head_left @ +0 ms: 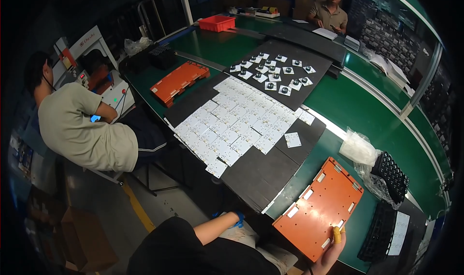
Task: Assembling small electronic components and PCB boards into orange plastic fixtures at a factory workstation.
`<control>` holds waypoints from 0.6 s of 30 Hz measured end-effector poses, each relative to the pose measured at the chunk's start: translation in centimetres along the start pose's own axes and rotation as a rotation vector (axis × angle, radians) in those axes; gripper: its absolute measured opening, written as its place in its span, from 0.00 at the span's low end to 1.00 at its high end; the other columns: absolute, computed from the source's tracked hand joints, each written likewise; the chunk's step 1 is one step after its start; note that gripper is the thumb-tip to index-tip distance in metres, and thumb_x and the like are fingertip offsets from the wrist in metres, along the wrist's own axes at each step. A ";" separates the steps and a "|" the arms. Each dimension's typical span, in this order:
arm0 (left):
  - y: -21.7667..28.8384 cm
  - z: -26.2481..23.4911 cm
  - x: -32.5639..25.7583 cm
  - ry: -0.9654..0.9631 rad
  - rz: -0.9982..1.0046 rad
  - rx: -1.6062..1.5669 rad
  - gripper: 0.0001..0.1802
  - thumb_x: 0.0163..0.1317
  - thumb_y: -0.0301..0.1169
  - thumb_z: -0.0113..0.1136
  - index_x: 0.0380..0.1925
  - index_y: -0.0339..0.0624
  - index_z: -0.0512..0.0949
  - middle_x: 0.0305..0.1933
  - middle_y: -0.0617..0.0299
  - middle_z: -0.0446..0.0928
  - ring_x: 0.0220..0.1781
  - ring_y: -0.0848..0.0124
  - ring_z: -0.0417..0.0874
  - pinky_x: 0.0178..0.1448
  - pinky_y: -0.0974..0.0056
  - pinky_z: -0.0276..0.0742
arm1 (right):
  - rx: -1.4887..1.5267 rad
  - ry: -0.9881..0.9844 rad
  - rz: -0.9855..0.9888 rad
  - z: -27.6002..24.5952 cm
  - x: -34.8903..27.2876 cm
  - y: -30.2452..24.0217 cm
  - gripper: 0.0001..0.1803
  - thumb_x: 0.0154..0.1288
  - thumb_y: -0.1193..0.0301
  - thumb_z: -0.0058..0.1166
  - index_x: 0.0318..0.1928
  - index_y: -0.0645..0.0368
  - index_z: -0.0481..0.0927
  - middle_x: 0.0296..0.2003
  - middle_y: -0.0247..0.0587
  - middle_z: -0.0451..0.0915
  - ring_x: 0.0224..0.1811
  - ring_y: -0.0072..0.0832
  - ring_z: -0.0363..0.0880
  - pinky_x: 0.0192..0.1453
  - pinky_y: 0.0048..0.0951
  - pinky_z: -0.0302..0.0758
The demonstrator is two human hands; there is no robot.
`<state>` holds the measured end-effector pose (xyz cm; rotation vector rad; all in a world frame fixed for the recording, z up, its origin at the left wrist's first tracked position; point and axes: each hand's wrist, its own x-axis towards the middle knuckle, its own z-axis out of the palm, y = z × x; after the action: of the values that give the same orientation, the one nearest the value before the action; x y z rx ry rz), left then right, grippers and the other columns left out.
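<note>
My right hand (332, 252) grips the near right edge of an orange plate (320, 208), a thumb or finger with a yellow cover (337, 234) lying on its top face; the other fingers are hidden. The plate, dotted with small holes and whitish inserts, slants over the near edge of the green counter (333, 110). My left forearm (217, 228) ends at something blue (239, 219) near my lap, well apart from the plate; I cannot tell how the left hand is held.

Left of the plate, white square boards (237, 115) cover much of a black mat (263, 176), reaching its left edge, with one loose board (293, 139) just beside the block. Beyond them stand small white squares with dark round parts (270, 86). A second orange plate (180, 81) rests by the counter's left edge. Toward the right edge, black trays (390, 174) lie beside crumpled clear plastic (358, 147).
</note>
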<state>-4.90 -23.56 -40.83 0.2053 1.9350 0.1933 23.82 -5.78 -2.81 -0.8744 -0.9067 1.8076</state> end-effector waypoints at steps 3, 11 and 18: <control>0.3 0.0 -0.1 -0.011 -0.029 -0.028 0.21 0.69 0.44 0.50 0.55 0.48 0.80 0.54 0.58 0.81 0.52 0.65 0.81 0.54 0.59 0.75 | 0.022 0.006 0.002 -0.3 0.1 0.1 0.21 0.70 0.73 0.47 0.61 0.67 0.69 0.49 0.44 0.79 0.47 0.27 0.80 0.49 0.27 0.78; 2.1 -1.2 -4.8 -0.033 -0.066 -0.074 0.20 0.70 0.43 0.49 0.54 0.48 0.80 0.54 0.56 0.80 0.51 0.64 0.80 0.54 0.59 0.75 | 0.015 0.007 -0.014 -0.6 0.1 0.3 0.22 0.70 0.73 0.47 0.62 0.67 0.69 0.50 0.44 0.79 0.47 0.28 0.80 0.51 0.27 0.77; 2.5 -1.7 -7.0 -0.019 -0.033 -0.114 0.20 0.70 0.43 0.49 0.54 0.48 0.80 0.54 0.56 0.80 0.51 0.64 0.80 0.54 0.59 0.75 | 0.011 -0.015 -0.012 -0.6 0.2 0.3 0.22 0.70 0.73 0.47 0.62 0.67 0.69 0.50 0.44 0.79 0.48 0.28 0.80 0.51 0.27 0.77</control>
<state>-3.80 -22.80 -33.30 0.0989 1.9013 0.2780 24.13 -5.58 -3.41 -0.8483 -0.9087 1.8092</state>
